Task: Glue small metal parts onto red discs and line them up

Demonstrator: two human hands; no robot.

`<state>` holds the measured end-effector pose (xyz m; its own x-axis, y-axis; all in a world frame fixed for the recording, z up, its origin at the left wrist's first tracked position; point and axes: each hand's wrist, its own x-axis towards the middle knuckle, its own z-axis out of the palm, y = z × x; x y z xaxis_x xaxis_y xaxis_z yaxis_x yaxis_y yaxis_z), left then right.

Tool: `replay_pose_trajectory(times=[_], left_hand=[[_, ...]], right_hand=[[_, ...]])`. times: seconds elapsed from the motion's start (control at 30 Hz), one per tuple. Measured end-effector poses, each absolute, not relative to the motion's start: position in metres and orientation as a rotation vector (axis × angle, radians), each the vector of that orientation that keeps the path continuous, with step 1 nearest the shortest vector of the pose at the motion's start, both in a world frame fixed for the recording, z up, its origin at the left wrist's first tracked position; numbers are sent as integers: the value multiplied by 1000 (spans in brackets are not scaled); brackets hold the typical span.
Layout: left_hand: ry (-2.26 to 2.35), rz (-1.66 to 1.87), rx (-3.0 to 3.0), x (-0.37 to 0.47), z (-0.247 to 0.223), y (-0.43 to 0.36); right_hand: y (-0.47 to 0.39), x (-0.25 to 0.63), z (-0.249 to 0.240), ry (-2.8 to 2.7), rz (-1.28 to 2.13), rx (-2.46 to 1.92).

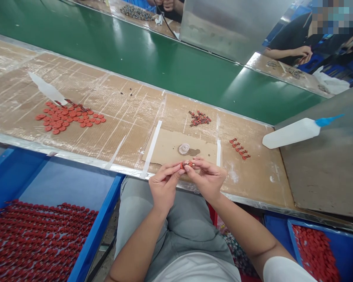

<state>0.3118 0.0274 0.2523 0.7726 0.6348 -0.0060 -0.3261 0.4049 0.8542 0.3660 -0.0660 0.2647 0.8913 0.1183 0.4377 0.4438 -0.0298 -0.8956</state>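
My left hand (pixel 164 188) and my right hand (pixel 208 177) meet over the near edge of the bench. Between their fingertips they pinch a small red-and-dark figurine (pixel 187 165), its finer detail partly hidden by the thumbs. Just beyond the hands, a small clear cup (pixel 184 148) sits on a taped cardboard sheet (pixel 172 138), beside a wet-looking dark patch. Behind that lies a pile of small red-and-dark figures (pixel 199 118). To the right, several similar figures on red bases (pixel 240 149) stand in a short slanting row.
Red discs (pixel 59 117) lie at left beside a white bottle (pixel 48 89). Another white bottle with blue nozzle (pixel 292 133) rests at right against a metal panel (pixel 323 168). A blue tray (pixel 106 219) holds rows of red pieces. Beyond the green belt (pixel 176 58), other people work.
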Motion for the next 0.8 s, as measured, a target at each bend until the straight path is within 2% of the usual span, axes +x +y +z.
replay_pose_trajectory(times=[0.8], left_hand=[[390,580,933,312,249,24]], right_hand=[[-65,363,265,-339,-243,-1635]])
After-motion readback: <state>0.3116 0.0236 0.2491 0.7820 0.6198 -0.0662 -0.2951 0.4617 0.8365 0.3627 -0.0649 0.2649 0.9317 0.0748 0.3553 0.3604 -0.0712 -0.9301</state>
